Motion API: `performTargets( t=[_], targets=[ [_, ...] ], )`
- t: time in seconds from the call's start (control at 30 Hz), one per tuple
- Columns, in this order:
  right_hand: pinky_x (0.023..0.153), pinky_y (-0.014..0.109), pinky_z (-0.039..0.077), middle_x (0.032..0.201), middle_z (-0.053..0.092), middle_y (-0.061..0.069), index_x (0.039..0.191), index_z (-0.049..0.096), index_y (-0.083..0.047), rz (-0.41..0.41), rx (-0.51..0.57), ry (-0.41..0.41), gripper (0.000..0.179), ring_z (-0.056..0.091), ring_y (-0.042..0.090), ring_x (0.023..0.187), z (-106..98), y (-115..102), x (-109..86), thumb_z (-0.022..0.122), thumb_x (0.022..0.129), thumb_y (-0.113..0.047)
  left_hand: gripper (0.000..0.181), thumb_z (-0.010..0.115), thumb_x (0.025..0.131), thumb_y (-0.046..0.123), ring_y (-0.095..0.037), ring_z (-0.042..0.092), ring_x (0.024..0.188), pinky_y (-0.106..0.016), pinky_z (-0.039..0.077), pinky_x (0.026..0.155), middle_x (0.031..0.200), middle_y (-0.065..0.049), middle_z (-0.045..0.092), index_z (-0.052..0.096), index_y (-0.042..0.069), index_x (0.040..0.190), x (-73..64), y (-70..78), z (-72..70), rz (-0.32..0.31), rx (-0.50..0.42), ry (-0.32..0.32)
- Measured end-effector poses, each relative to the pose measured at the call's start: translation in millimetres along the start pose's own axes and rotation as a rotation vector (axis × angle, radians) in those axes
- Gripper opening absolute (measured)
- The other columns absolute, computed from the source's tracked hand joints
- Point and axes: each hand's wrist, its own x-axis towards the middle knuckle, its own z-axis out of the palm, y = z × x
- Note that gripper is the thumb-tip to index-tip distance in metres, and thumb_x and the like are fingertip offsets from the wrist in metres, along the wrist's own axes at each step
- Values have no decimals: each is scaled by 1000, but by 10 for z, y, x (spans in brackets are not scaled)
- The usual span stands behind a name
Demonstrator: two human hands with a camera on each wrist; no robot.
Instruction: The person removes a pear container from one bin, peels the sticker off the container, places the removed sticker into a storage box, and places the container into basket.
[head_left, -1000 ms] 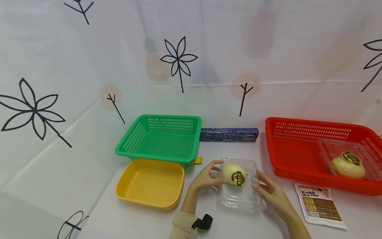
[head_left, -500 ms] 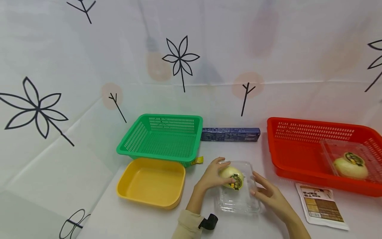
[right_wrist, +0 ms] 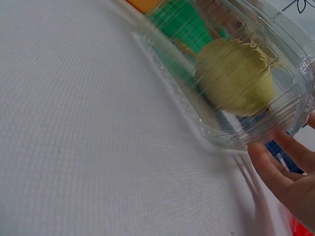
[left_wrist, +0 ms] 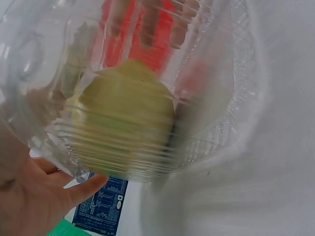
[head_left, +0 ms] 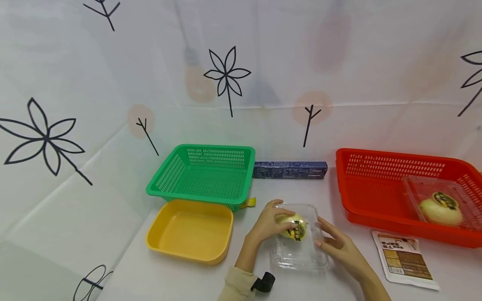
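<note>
Between the two hands, low in the middle of the head view, is a closed clear plastic clamshell box (head_left: 299,258). Inside it lies a round pale yellow-green fruit (head_left: 302,220) with a black-and-yellow sticker (head_left: 297,231). My left hand (head_left: 265,223) holds the box's far left corner, thumb across the lid and fingers over the edge. At the right side, my right hand (head_left: 340,250) grips the rim between thumb and fingers. In the right wrist view its fingertips (right_wrist: 261,152) meet the box wall below the fruit (right_wrist: 234,76).
A yellow tub (head_left: 188,234) and green basket (head_left: 211,177) stand left. Behind lies a dark blue box (head_left: 290,170). On the right, a red basket (head_left: 373,190) holds another clear box (head_left: 418,188) with a similar fruit (head_left: 440,210); a brown-and-white packet (head_left: 406,261) lies before it.
The box has shifted slightly left and nearer. My left hand has come further over its lid, the thumb now across the sticker; the right hand has followed the box's right side.
</note>
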Motion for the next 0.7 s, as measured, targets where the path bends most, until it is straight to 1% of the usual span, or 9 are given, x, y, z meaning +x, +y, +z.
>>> performTargets(
  t=[0.17, 0.33, 0.47, 0.57, 0.67, 0.7],
  targets=[
    [84, 30, 49, 144, 32, 29, 147, 28, -4, -7, 5, 3, 67, 51, 43, 115, 5, 15, 4, 61, 90, -16, 30, 76, 78, 31, -26, 43, 128, -46, 37, 103, 137, -15, 48, 74, 14, 103, -12, -4, 21, -13, -44, 33],
    [80, 23, 48, 144, 30, 32, 146, 27, 0, -35, 43, -5, 67, 53, 41, 112, 9, 25, 7, 61, 90, -12, 26, 78, 76, 28, -25, 45, 126, -44, 38, 102, 134, -15, 50, 75, 11, 96, -19, -15, 33, 10, -69, 68],
    [79, 21, 49, 143, 31, 33, 145, 27, 4, -53, 76, -3, 66, 54, 39, 111, 21, 36, 0, 61, 89, -8, 18, 79, 76, 25, -23, 45, 126, -43, 38, 102, 133, -15, 52, 76, 11, 87, -17, -29, 51, 38, -81, 86],
    [79, 21, 49, 142, 32, 33, 144, 27, 4, -58, 83, 4, 66, 56, 33, 109, 25, 42, -8, 61, 89, -7, 14, 78, 76, 22, -23, 43, 128, -45, 35, 104, 134, -15, 51, 76, 9, 82, -15, -40, 70, 48, -118, 90],
    [79, 21, 49, 142, 32, 32, 144, 27, 4, -55, 84, 9, 66, 58, 26, 108, 26, 43, -11, 61, 89, -7, 13, 78, 77, 21, -23, 42, 128, -46, 33, 105, 134, -16, 50, 75, 9, 80, -21, -45, 85, 52, -127, 99],
    [79, 21, 49, 142, 32, 32, 144, 28, 4, -53, 83, 11, 66, 57, 26, 108, 26, 42, -11, 61, 89, -7, 12, 77, 77, 20, -24, 42, 129, -48, 33, 105, 135, -16, 50, 75, 9, 81, -24, -46, 90, 52, -134, 100]
  ],
)
